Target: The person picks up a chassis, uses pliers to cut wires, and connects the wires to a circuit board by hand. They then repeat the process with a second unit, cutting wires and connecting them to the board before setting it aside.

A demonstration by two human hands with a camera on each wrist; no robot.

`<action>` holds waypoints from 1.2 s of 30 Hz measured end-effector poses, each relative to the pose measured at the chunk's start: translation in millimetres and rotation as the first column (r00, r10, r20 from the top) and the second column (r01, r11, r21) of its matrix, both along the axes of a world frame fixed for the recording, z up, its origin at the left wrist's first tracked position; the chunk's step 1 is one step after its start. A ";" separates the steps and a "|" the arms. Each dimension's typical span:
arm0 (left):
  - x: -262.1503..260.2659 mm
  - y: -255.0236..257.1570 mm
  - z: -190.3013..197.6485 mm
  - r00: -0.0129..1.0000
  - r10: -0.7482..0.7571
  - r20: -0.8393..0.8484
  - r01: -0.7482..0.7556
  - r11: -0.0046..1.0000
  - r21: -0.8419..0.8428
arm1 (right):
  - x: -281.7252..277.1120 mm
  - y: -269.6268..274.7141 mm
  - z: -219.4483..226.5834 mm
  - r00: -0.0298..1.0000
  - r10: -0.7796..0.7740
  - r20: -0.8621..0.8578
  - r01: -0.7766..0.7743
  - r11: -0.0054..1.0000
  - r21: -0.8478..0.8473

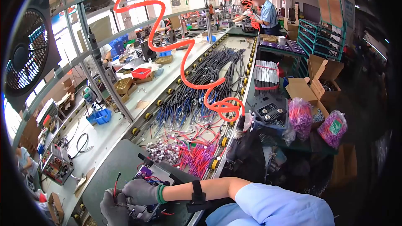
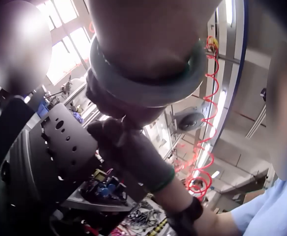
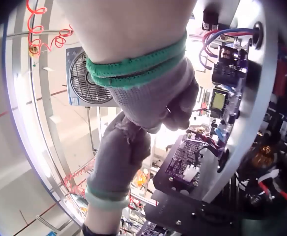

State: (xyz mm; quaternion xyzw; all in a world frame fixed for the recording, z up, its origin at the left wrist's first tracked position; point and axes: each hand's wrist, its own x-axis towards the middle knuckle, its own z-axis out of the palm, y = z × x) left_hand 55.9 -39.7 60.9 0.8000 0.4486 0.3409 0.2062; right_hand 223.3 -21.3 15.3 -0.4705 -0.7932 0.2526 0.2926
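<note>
Both hands wear grey knit gloves and meet over an open metal chassis (image 1: 146, 214) holding circuit boards and wires. A thin red wire with a black end (image 1: 116, 183) sticks up from between the fingertips. My left hand (image 1: 114, 210) pinches it from the near left. My right hand (image 1: 141, 191) comes across from the right with curled fingers and grips at the same spot, its fingertips largely hidden. In the right wrist view, a circuit board (image 3: 185, 160) and a yellow-topped transformer (image 3: 219, 101) lie beside the right hand (image 3: 155, 101).
Black cable bundles (image 1: 213, 69) and red-purple wires (image 1: 197, 159) fill the roller conveyor ahead. A coiled orange air hose (image 1: 188, 58) hangs over it. On the right stand bagged purple parts (image 1: 300, 117) and cardboard boxes (image 1: 326, 75). Another person (image 1: 268, 14) works farther along the line.
</note>
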 end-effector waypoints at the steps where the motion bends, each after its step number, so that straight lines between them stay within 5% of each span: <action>1: 0.9 -1.2 2.0 1.000 -0.004 0.016 0.004 1.000 0.009 | -0.3 -1.0 -0.9 0.997 -0.025 -0.074 0.027 0.999 0.028; 6: -16.7 4.1 -9.2 0.993 0.034 0.116 -0.024 0.996 -0.086 | -5.7 -1.0 -5.1 0.957 -0.039 -0.289 0.060 0.996 0.065; 9: -21.8 10.3 -24.0 0.983 0.086 0.161 -0.067 0.990 -0.121 | -5.2 2.3 -6.5 0.913 0.022 -0.407 -0.068 0.993 -0.099; 11: -43.0 27.9 -55.2 0.990 0.076 0.119 -0.082 0.996 0.046 | -7.8 9.3 -13.1 0.930 0.000 -0.368 0.007 1.000 0.017; 13: -10.0 -5.1 -1.2 0.884 0.288 0.369 -0.143 0.917 -0.372 | 0.5 21.1 -7.8 0.913 0.084 -0.399 -0.072 0.996 0.045; 14: -22.2 6.6 -14.3 0.909 0.217 0.356 -0.169 0.972 -0.161 | -1.4 29.7 -7.0 0.965 0.058 -0.257 -0.010 0.983 0.182; 15: -33.6 12.9 -20.4 0.890 0.278 0.361 -0.231 0.958 -0.169 | -9.3 44.3 -25.6 0.986 -0.029 -0.161 0.089 0.923 0.374; 16: -49.4 21.3 -24.9 0.879 0.400 0.260 -0.342 0.908 -0.241 | -10.9 47.4 -21.7 0.999 -0.046 0.000 0.043 0.935 0.353; 18: -70.3 35.0 -37.1 0.918 0.304 0.254 -0.233 0.934 -0.272 | -21.2 50.8 -23.6 0.974 -0.054 0.219 -0.016 0.952 0.306; 21: -55.4 41.5 -26.1 0.891 0.444 0.091 -0.363 0.818 -0.446 | -26.6 51.5 -22.4 0.968 -0.011 0.249 -0.072 0.944 0.321; 23: -53.1 44.2 -24.6 0.959 0.276 -0.060 -0.254 0.751 -0.610 | -25.4 52.2 -27.6 0.984 -0.048 0.172 -0.008 0.951 0.308; 36: -48.5 35.2 -41.1 0.960 0.255 -0.116 -0.280 0.886 -0.370 | -28.1 49.7 -29.3 0.971 0.003 0.237 -0.075 0.953 0.294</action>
